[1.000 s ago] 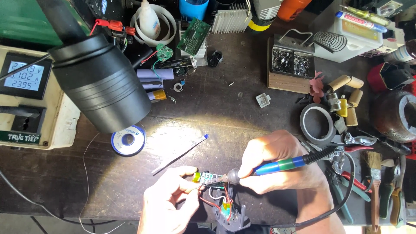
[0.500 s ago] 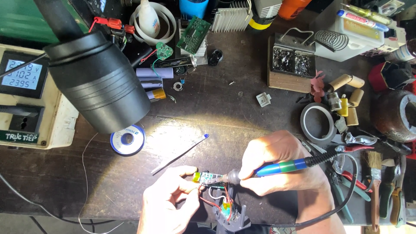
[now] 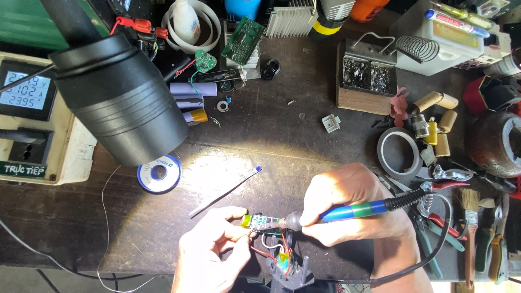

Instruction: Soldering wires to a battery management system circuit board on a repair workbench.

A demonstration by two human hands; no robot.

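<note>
Bottom centre: the left hand [image 3: 209, 250] pinches a small green circuit board [image 3: 262, 221] between its fingertips, red wires [image 3: 271, 250] trailing below. The right hand [image 3: 347, 203] is wrapped around a blue soldering iron [image 3: 358, 210], tip touching the board's edge, so the joint looks mid-solder, not finished. Further up, left of centre, a solder spool [image 3: 158, 173] waits under the black lamp [image 3: 122, 103].

Table [image 3: 282, 135]: dark brown wood, worn and scuffed, crowded with tools and parts along the far and right edges
Lamp [image 3: 116, 103]: black ribbed cylindrical shade, upper left, above the table
Light: bright warm pool on the table's middle; edges in shadow
Floor [image 3: 59, 282]: grey strip, bottom left
</note>
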